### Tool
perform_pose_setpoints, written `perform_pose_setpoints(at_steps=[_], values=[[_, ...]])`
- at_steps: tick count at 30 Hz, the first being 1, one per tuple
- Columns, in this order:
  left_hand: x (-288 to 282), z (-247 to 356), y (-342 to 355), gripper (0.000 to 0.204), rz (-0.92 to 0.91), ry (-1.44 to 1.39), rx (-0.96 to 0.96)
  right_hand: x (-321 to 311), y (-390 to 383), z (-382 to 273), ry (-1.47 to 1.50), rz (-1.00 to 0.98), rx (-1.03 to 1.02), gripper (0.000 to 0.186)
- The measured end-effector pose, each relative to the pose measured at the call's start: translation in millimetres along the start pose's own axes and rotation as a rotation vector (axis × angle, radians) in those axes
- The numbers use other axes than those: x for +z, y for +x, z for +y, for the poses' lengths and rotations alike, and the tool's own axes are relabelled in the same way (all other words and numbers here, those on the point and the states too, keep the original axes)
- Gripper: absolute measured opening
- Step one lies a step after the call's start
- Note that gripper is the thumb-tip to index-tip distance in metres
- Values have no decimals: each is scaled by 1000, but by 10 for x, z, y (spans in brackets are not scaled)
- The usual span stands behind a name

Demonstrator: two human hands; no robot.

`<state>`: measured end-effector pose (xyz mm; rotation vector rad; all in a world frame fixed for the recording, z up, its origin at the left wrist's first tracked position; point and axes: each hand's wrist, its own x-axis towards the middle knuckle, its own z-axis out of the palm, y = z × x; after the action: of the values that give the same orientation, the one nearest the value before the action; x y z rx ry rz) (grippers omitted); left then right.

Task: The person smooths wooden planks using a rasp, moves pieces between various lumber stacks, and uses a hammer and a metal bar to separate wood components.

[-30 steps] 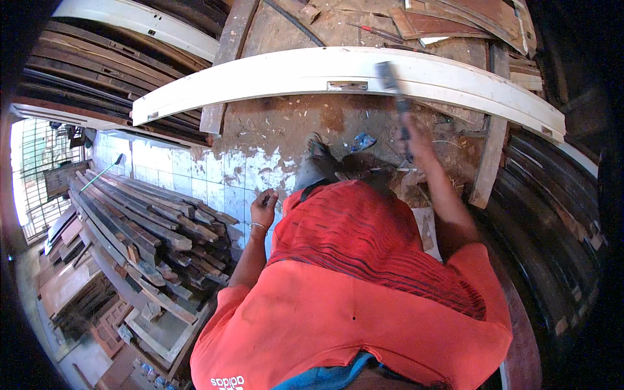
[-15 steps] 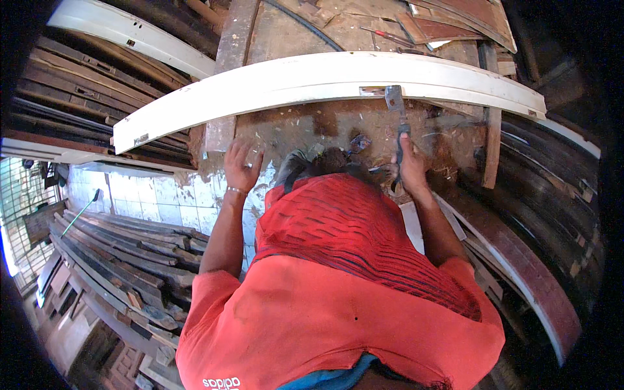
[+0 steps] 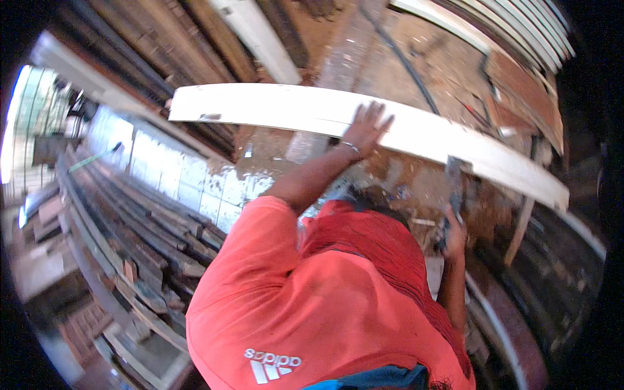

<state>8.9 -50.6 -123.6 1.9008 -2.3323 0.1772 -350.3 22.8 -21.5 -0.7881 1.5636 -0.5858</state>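
A long white wooden board [image 3: 260,103] lies across in front of me. My left hand [image 3: 368,130] rests on its near side with fingers spread, wearing a thin bracelet. Close by on the right, my right hand [image 3: 455,233] is closed round the dark handle of a hand tool with a flat grey metal head [image 3: 454,173]. That head points away from me and meets or overlaps the board's near edge; whether it touches I cannot tell. Motion blurs the tool, and its exact kind does not show.
Dark wooden planks [image 3: 130,227] are stacked on the left beside a white tiled strip [image 3: 162,166]. Beyond the board, a worn brown work surface [image 3: 416,62] bears a dark cable [image 3: 406,62] and a red-handled tool [image 3: 474,112]. More boards [image 3: 559,247] line the right.
My left hand has moved right and forward onto the board. My view has turned, so the board now slopes down to the right. The right hand still grips the tool.
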Motion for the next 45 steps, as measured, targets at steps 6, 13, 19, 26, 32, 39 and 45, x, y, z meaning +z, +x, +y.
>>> perform_pose_setpoints(at_steps=[6, 13, 19, 26, 32, 39, 45], values=[[-257, 32, -23, 77, -69, -36, -5, 94, 95, 57, 336, 112, 12, 27], [-651, 70, 116, 78, -141, -102, -29, 66, 339, -333, 302, 100, -184, 28], [-1101, 11, 290, 88, -425, -255, -31, 51, 342, -735, 224, 138, -280, 30], [-865, 3, 251, 84, -306, -217, -20, 21, 559, -898, 243, 17, -246, 34], [-1070, -258, 632, 52, -485, -401, -107, 64, 561, -1001, 149, 48, -318, 33], [-793, -477, 1097, 59, -613, -513, 5, -192, 738, -588, -95, 213, -375, 40], [-957, -694, 1005, 61, -439, -611, -40, -306, 870, -702, 71, 210, -395, 50]])
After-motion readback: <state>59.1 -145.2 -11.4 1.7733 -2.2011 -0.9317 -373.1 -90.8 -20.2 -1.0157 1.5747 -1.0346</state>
